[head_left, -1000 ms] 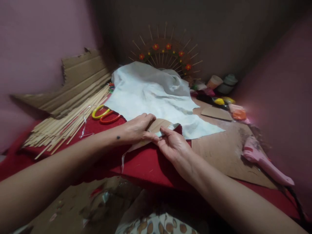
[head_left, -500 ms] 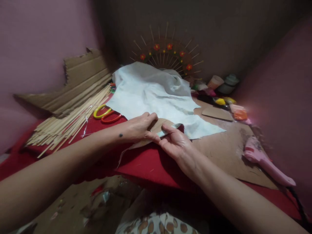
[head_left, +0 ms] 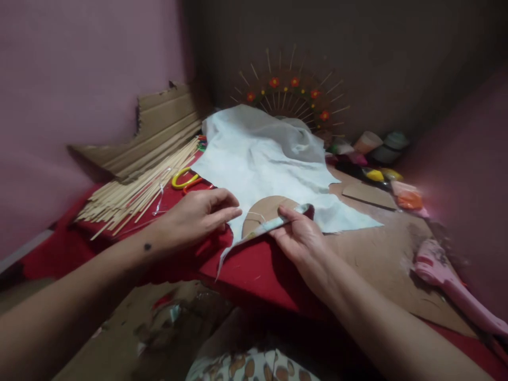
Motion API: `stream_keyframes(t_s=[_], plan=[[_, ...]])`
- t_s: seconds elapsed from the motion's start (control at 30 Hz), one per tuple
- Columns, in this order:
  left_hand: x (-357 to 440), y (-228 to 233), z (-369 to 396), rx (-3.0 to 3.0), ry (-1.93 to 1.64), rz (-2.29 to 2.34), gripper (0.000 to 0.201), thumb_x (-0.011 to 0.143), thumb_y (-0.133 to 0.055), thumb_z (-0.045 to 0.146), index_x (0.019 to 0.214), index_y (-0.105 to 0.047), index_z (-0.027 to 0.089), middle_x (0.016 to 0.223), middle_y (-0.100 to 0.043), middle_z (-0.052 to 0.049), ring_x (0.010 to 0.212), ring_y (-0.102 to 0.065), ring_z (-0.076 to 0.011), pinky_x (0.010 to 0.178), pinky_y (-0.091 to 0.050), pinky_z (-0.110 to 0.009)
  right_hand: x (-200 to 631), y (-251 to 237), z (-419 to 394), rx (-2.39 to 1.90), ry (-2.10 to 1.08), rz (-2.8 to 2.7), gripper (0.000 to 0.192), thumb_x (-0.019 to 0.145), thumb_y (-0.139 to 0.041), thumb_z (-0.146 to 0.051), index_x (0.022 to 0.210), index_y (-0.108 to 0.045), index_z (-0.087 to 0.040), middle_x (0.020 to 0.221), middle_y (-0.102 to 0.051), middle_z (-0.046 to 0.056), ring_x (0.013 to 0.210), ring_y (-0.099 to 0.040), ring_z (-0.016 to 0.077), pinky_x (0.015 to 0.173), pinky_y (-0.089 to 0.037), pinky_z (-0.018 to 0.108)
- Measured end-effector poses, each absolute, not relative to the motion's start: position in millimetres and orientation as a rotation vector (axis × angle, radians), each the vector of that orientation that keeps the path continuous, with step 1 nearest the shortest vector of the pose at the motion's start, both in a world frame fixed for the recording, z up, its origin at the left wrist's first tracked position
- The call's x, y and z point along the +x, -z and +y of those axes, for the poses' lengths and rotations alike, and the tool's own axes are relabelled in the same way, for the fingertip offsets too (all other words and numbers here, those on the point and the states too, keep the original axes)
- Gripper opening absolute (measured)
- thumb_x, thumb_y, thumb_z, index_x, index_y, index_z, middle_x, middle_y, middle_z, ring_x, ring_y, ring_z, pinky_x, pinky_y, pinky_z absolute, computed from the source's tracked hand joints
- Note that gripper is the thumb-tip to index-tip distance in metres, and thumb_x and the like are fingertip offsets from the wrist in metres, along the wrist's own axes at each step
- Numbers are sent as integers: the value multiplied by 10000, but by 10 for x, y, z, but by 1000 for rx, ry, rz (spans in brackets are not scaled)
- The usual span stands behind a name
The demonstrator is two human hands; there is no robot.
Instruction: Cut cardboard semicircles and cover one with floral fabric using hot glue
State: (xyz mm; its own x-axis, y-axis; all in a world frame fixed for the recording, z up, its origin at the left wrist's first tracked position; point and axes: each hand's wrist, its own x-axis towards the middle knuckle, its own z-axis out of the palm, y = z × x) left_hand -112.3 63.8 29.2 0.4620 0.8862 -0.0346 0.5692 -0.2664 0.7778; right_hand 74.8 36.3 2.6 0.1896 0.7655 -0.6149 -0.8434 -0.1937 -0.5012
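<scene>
My right hand (head_left: 304,233) grips a rounded cardboard piece (head_left: 268,206) along its near edge, thumb on top and fingers beneath. A strip of pale cloth (head_left: 273,223) is folded over that edge, and its narrow end hangs down to the left. A thin white thread (head_left: 256,214) lies across the cardboard. Left of the piece, my left hand (head_left: 204,211) hovers apart from it, thumb and forefinger separated, with nothing visible between them. Behind both hands, a large white cloth (head_left: 257,159) spreads over the table.
Thin wooden sticks (head_left: 135,203) and corrugated cardboard (head_left: 166,121) lie left, beside yellow scissor handles (head_left: 182,179). A pink glue gun (head_left: 448,280) rests on a cardboard sheet (head_left: 369,259) at right. A flower-trimmed round frame (head_left: 293,87) stands behind. Red cloth (head_left: 257,270) covers the table.
My left hand has let go of the cardboard piece and drawn away to the left, uncovering its rounded part. My right hand keeps its grip. The view has shifted slightly left.
</scene>
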Motion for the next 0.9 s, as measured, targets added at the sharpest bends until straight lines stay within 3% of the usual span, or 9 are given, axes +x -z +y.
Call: stream_keyframes(t_s=[0.2,0.33,0.43,0.53,0.67,0.9], plan=[[-1239,-247,551,1888,-410,1299,339,869,-524,487,1008,-607,189,679,-660,-19,577,-608,-159,517,-437,-264,780,-20,355,-1053,-1461,50,139,854,-543,-18,899,-594,-139,785,-659,36,721,-650,150,697,-599,296],[-1485,-366,872,2229,-591,1651,312,878,-492,436,1033,-634,205,928,-707,-63,799,-639,-204,730,-463,-313,798,-34,368,-1061,-1464,61,135,873,-530,-20,904,-601,-131,789,-676,49,714,-659,156,655,-599,284],[-1655,-406,1268,2388,-399,1983,346,842,-500,332,1104,-612,136,1107,-664,-163,1023,-606,-298,844,-440,-361,809,-33,379,-1053,-1468,51,166,880,-501,-17,936,-616,-123,794,-693,65,709,-672,171,688,-618,339],[-1704,-360,1566,2416,-247,1962,324,751,-619,365,978,-646,135,1009,-674,-176,981,-611,-324,806,-442,-358,823,-10,388,-1063,-1469,44,182,880,-499,-15,933,-627,-135,774,-699,47,683,-673,164,720,-626,366],[-1628,-284,1670,2465,-124,1852,418,714,-659,360,1082,-609,169,1032,-669,-150,959,-605,-306,778,-441,-329,827,-3,399,-1064,-1476,48,198,893,-473,-6,900,-625,-133,762,-712,55,677,-686,162,676,-626,325],[-1429,-255,1638,2471,35,1904,471,698,-674,309,1122,-623,109,1034,-640,-261,1107,-503,-456,917,-367,-507,820,-27,409,-1067,-1521,24,196,907,-457,-17,931,-627,-112,772,-722,77,682,-711,185,711,-637,368]])
